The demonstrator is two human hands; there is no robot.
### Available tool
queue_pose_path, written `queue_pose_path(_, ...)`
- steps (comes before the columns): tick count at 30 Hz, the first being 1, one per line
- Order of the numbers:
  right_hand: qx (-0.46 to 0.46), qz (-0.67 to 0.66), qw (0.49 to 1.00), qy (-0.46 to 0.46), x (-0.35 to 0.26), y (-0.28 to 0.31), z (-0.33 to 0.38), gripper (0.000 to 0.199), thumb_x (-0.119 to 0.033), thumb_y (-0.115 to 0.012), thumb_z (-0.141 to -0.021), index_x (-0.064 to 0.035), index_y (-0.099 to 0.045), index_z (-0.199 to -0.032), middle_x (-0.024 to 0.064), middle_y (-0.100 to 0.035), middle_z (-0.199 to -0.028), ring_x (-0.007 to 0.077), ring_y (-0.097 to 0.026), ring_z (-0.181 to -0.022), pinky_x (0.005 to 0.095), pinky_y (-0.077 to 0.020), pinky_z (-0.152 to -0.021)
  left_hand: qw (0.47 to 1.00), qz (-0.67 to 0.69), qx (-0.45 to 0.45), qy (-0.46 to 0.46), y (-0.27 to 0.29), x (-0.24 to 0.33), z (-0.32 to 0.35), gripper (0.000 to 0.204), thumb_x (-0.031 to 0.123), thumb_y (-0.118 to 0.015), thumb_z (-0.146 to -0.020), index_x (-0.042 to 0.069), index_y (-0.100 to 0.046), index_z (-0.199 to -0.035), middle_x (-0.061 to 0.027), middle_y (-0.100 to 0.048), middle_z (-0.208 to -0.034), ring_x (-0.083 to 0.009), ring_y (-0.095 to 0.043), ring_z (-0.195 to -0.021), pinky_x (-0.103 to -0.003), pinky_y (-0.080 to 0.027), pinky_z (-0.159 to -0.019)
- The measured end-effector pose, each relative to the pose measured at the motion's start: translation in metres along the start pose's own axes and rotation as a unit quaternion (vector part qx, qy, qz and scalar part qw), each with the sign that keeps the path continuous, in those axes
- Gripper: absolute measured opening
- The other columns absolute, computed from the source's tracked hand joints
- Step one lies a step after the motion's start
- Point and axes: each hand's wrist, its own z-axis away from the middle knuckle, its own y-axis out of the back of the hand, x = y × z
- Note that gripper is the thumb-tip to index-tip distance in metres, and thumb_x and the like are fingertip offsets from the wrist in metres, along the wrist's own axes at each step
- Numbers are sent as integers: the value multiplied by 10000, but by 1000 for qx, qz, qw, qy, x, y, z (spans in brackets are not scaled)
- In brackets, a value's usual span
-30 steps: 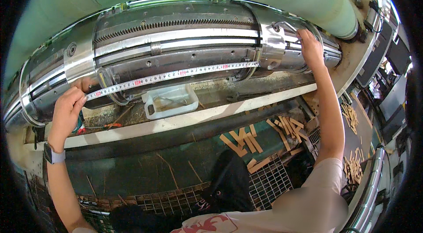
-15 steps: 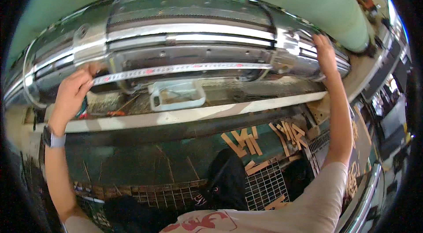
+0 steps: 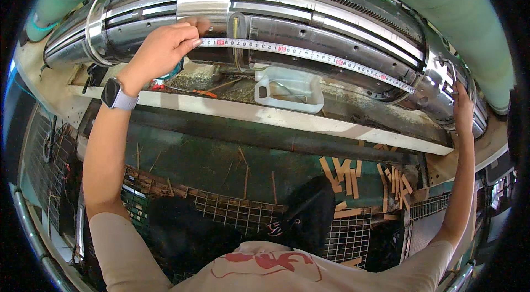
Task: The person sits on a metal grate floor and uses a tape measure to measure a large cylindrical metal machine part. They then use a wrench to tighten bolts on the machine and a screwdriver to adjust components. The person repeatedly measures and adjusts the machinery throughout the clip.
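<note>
Stretching tape measure (image 3: 309, 56) lengthwise along roller (image 3: 331, 21).

Workshop setting, bright daylight. Pale green pipe (image 3: 452, 21) arcs across the top. Cream ledge (image 3: 309, 121) runs beneath the machine, with a clear plastic jug (image 3: 288, 89) lying on it amid debris. Below, a dark green panel (image 3: 221, 165), wire mesh grating (image 3: 237, 212) and scattered wooden offcuts (image 3: 353, 173). Metal rail (image 3: 27, 226) curves at lower left.
</note>
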Motion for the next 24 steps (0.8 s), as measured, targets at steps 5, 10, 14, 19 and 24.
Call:
queue_pose_path(5, 45, -28, 998, -19, -3, -5, 3, 270, -55, -416, -892, -17, -495, -1147, 214, -604, -881, 365, -588, -807, 399, -454, -696, 1000, 19, 11, -6, -2, 5, -2, 167, 159, -524, -857, 19, -458, -791, -146, -494, -763, -359, -496, -735, -416, -395, -628)
queue_pose_path(10, 6, -93, 993, -78, -29, -5, 9, 240, -99, -414, -901, -35, -526, -1104, 114, -517, -604, 234, -513, -524, 347, -406, -524, 999, -12, 25, -22, -4, -3, 3, 169, 181, -515, -861, 33, -467, -796, -136, -513, -765, -351, -513, -753, -428, -405, -638)
queue_pose_path(14, 2, -138, 984, -111, -54, -5, 12, 233, -144, -399, -921, -36, -540, -1073, 61, -485, -555, 149, -481, -468, 302, -377, -452, 1000, -3, 22, -5, 1, 1, 7, 163, 133, -521, -860, 3, -447, -797, -151, -463, -744, -343, -484, -714, -396, -393, -626)
queue_pose_path(19, -5, -253, 954, -159, -92, -3, 0, 277, -243, -411, -940, 3, -536, -965, 47, -520, -564, 108, -419, -390, 275, -328, -383, 998, -39, 40, -15, 4, 2, 8, 165, 151, -525, -863, 11, -461, -803, -151, -482, -744, -360, -492, -715, -404, -396, -612)
queue_pose_path(24, 23, -578, 776, -251, -134, -4, -22, 280, -274, -466, -935, -49, -506, -774, 16, -479, -568, 74, -336, -357, 220, -233, -327, 997, -41, 53, -24, 3, -3, 10, 168, 160, -525, -865, 13, -469, -808, -148, -487, -751, -356, -502, -719, -404, -397, -614)
